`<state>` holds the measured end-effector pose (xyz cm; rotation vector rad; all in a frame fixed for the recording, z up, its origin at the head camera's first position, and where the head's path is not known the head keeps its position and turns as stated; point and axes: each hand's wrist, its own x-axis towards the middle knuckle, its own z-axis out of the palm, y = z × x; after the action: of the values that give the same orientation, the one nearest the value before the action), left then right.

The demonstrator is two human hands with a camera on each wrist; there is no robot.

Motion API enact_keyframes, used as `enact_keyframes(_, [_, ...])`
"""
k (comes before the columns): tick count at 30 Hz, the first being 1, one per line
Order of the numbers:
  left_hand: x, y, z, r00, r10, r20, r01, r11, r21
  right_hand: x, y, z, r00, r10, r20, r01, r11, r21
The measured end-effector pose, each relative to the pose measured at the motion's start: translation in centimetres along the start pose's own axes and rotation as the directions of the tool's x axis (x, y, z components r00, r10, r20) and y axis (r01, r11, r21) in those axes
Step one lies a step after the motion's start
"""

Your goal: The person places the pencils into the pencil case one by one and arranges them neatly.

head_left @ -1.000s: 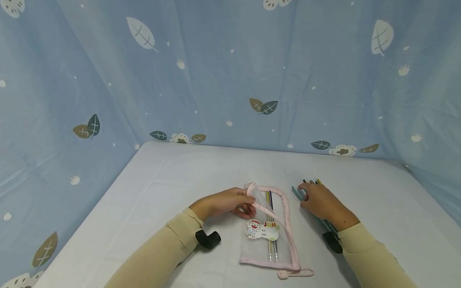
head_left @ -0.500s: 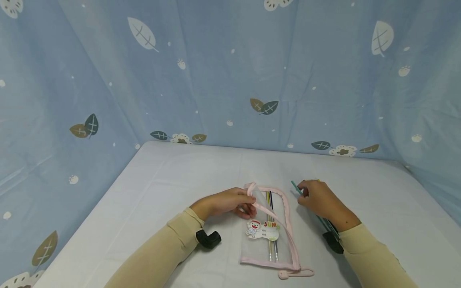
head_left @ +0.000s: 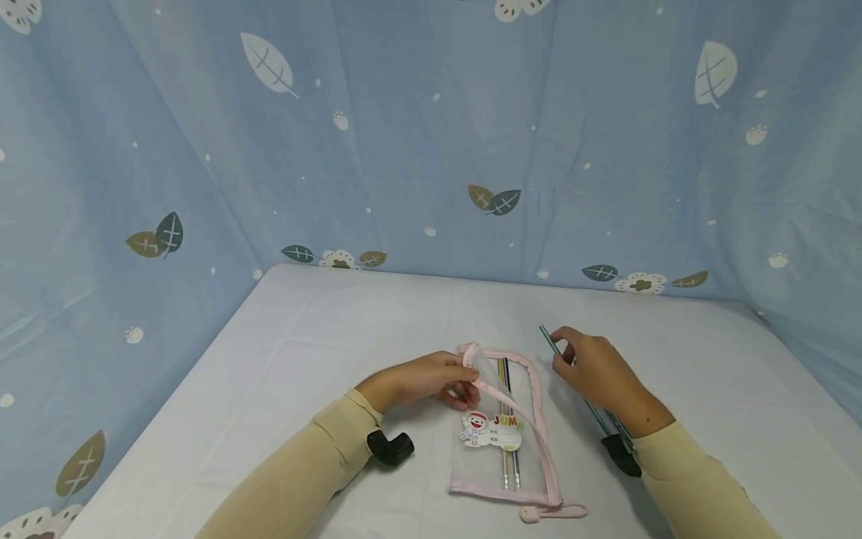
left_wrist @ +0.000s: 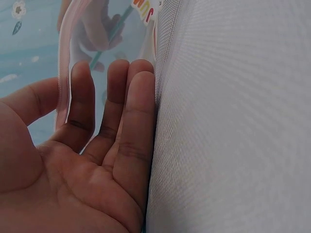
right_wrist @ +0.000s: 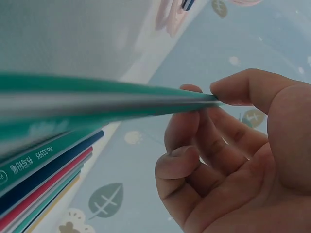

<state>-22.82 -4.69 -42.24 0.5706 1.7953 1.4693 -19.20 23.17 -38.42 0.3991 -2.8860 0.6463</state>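
Observation:
A mesh pencil case (head_left: 468,468) with pink edging lies on the table, two pencils (head_left: 506,468) showing through it. My left hand (head_left: 431,378) pinches the pink edge of its top flap between thumb and index finger, lifting it; the other fingers lie inside, beside the mesh (left_wrist: 233,121) in the left wrist view. To the right, my right hand (head_left: 595,370) pinches a green pencil (head_left: 548,340) near one end, thumb against fingers. In the right wrist view that pencil (right_wrist: 97,99) runs above a row of pencils (right_wrist: 48,179) in green, blue, red and yellow.
A pink zip pull (head_left: 552,512) sticks out at the case's near right corner. The white tabletop (head_left: 350,322) meets a blue leaf-print curtain (head_left: 404,150) at the back and sides. Dark wrist cameras (head_left: 390,449) sit on both arms.
My right hand has drawn the green pencil up and slightly left, away from the other pencils. My left hand and the pencil case have stayed in place.

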Motion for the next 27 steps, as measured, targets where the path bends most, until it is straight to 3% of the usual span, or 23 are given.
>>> enact_keyframes(13, [-0.01, -0.10, 0.14, 1.000, 0.007, -0.002, -0.007, 1.000, 0.007, -0.11, -0.55, -0.40, 0.993, -0.023, -0.112, 0.027, 0.999, 0.041])
enact_keyframes(27, [-0.19, -0.14, 0.26, 1.000, 0.020, 0.002, -0.020, 1.000, 0.019, -0.01, -0.21, 0.15, 0.957, -0.025, -0.289, 0.061, 0.991, 0.118])
